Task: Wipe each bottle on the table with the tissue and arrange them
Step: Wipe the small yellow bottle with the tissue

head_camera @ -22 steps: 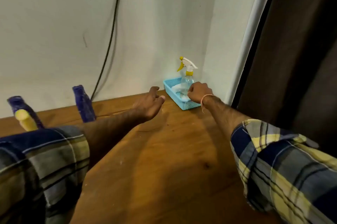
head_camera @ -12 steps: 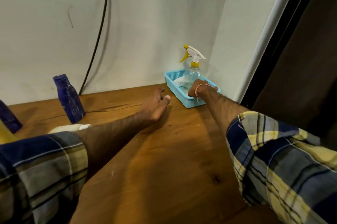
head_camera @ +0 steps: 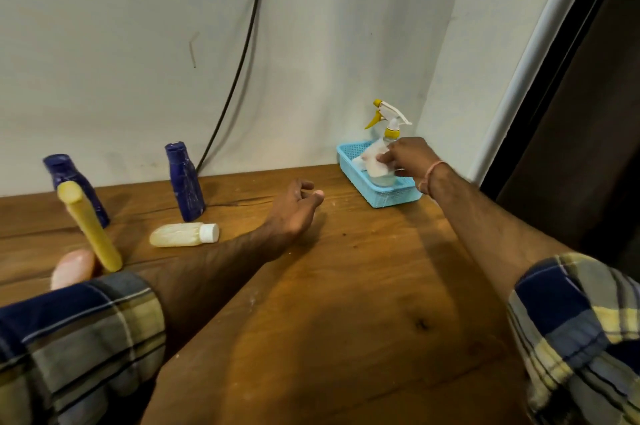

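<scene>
Right hand (head_camera: 405, 156) pinches the white tissue (head_camera: 375, 161) above the blue basket (head_camera: 391, 198) in the far right corner of the table (head_camera: 346, 286), hiding most of the clear body of the spray bottle (head_camera: 392, 115); its trigger head shows plainly. Left hand (head_camera: 294, 210) hangs low over the wood, contact unclear, fingers loosely curled, empty. At left, the plaid sleeve (head_camera: 86, 338) cuts off a pale rounded object (head_camera: 71, 269), unidentifiable.

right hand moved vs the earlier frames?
Yes. Against the blue basket, the right hand has lifted from low inside it to above the rim, pinching the tissue in front of the spray bottle.
</scene>
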The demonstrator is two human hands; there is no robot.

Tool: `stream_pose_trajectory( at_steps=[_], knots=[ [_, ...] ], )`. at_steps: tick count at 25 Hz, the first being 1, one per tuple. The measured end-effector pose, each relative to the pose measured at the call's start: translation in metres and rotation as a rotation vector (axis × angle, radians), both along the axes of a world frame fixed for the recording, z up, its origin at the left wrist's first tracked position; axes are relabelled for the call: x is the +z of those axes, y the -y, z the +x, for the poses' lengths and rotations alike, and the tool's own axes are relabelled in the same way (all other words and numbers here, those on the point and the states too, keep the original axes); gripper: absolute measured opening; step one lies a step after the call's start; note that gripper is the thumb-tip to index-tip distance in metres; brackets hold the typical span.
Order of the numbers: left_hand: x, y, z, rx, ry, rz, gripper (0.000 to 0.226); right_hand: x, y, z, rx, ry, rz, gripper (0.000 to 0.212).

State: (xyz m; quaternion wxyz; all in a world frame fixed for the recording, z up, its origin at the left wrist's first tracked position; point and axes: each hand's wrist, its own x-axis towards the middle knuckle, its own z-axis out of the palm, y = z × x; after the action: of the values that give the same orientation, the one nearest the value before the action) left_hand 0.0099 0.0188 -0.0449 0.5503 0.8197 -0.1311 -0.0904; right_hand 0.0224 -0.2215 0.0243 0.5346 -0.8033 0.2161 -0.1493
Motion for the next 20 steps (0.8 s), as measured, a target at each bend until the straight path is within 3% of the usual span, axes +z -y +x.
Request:
stream_pose_trajectory(
  at_steps=[3, 6, 11, 14, 16, 18, 20],
  knots=[
    [-0.004, -0.03, -0.024, 0.02, 0.002, -0.037, 0.022, 0.001, -0.046, -0.034, 0.148, 0.161, 0.343, 0.033],
    [-0.015, -0.066, -0.054, 0.03, 0.061, 0.04, 0.019, -0.025, -0.112, -0.056, 0.252, 0.191, 0.6, 0.023],
    [-0.031, -0.126, -0.073, 0.187, 0.151, 0.222, 0.01, -0.085, -0.217, -0.074, 0.184, 0.156, 0.883, 0.019],
    [-0.024, -0.159, -0.057, 0.257, 0.192, 0.324, 0.017, -0.108, -0.248, -0.078, 0.124, 0.168, 0.904, 0.017],
    [-0.019, -0.17, -0.038, 0.237, 0.285, 0.512, 0.038, -0.122, -0.257, -0.08, 0.113, 0.199, 0.799, 0.016],
    [-0.01, -0.169, -0.016, 0.096, 0.377, 0.791, 0.055, -0.129, -0.258, -0.082, 0.105, 0.241, 0.752, 0.019],
    [-0.001, -0.162, 0.005, -0.094, 0.417, 0.995, 0.058, -0.13, -0.254, -0.082, 0.089, 0.239, 0.763, 0.029]
  ],
)
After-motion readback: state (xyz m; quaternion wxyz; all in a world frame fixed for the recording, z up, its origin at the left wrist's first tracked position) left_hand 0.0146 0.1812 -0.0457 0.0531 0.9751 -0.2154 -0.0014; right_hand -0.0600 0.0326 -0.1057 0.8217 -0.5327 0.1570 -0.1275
